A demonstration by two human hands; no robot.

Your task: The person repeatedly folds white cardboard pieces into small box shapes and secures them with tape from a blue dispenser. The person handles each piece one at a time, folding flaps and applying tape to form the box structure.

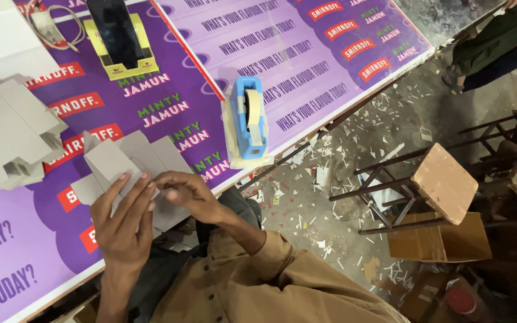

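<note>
In the head view, the left hand (124, 218) lies with fingers spread flat on a flat grey die-cut cardboard piece (124, 161) at the purple table's (25, 263) near edge, while the right hand (188, 194), touching it from the right, pinches that piece's edge between curled fingers. Beyond the grip and to its right stands a blue plastic tape dispenser (248, 116) holding a cream tape roll (252, 113); to the left rests a stack of grey cardboard blanks (7, 131), and farther off a yellow-based black holder (119, 39).
</note>
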